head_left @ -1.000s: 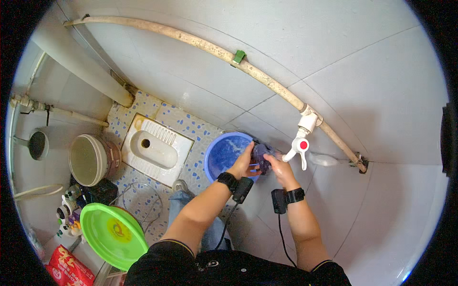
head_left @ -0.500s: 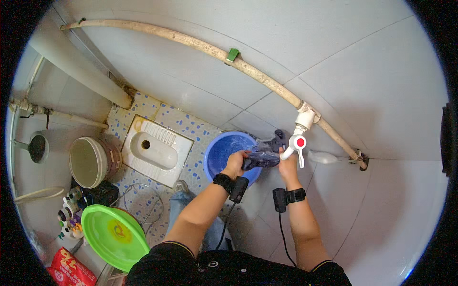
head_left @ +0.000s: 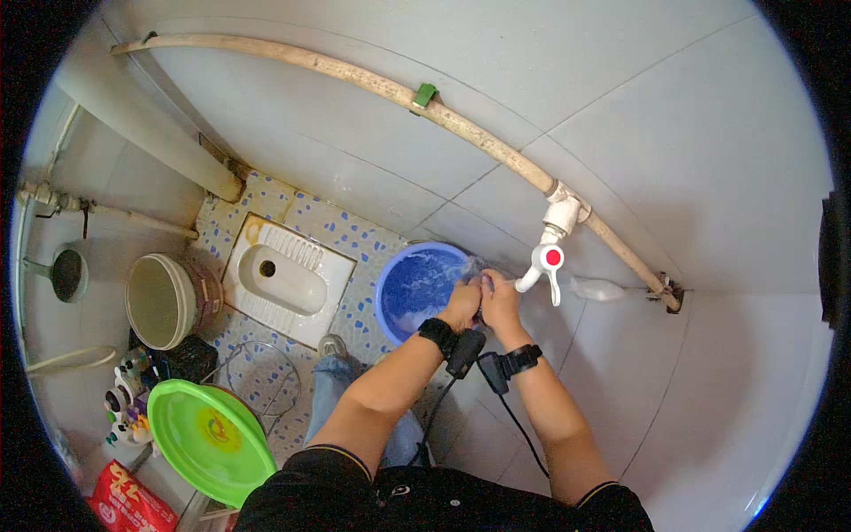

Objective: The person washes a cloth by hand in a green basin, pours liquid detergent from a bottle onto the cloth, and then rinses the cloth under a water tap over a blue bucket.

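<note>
- Beside the white squat toilet point(head_left: 330, 273), a round blue tub point(head_left: 380, 306) is standing on the speckled floor point(head_left: 372, 244), with churned water point(head_left: 430, 275) showing inside it.
- Over the tub's right edge, a dark cloth point(head_left: 480, 316) is sitting between the two hands; fingers are hiding most of it, so its outline is hard to tell.
- The left hand point(head_left: 460, 306) and right hand point(head_left: 501, 303) are meeting closely, both curled narrow around the cloth.
- Just right of them, a white lever tap point(head_left: 546, 257) with a red dot is jutting from the wall pipe point(head_left: 487, 142).
- Being wet, the cloth is probably feeling soft, limp, heavier than when dry, perhaps slippery, hardly fragile.
- Gathered folds are likely offering the surest hold: full palms at both ends, rather than fingertips on one corner.
</note>
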Action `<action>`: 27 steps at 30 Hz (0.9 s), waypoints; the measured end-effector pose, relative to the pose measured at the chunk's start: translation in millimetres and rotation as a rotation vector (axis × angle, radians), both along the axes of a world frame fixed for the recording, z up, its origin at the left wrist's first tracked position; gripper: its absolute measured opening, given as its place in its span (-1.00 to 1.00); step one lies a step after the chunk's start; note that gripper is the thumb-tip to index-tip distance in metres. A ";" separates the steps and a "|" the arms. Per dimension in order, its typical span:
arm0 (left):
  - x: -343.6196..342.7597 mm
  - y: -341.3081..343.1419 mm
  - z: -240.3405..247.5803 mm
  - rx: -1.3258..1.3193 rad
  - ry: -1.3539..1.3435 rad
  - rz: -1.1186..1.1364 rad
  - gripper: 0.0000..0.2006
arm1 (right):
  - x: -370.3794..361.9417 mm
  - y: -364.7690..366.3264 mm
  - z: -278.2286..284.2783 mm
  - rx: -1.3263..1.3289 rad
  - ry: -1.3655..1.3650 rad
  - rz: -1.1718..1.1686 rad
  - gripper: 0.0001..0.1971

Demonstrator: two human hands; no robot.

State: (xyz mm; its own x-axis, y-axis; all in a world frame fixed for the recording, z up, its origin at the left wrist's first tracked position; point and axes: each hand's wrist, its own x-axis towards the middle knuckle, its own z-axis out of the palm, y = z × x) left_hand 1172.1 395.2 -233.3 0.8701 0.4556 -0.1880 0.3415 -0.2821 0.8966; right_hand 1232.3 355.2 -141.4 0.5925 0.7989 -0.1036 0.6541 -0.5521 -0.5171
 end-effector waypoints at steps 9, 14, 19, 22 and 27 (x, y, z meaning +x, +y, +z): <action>9.7 8.6 75.9 -0.957 -0.035 0.613 -0.64 | 9.4 -8.5 20.3 -0.011 0.271 -0.094 -0.77; 11.0 -6.8 66.3 -1.010 -0.220 0.569 -0.76 | 32.7 -11.0 17.2 0.050 0.228 0.026 -0.74; -11.5 -0.3 49.9 -0.949 -0.246 0.610 -0.70 | 47.5 -9.5 23.3 -0.068 0.073 -0.052 -0.75; -22.9 -2.2 28.0 -0.844 -0.203 0.694 -0.65 | 42.1 -5.1 32.2 0.020 0.304 -0.169 -0.76; -23.3 7.1 43.0 -0.957 -0.028 0.506 -0.73 | 43.5 -9.7 24.0 -0.052 0.338 -0.128 -0.72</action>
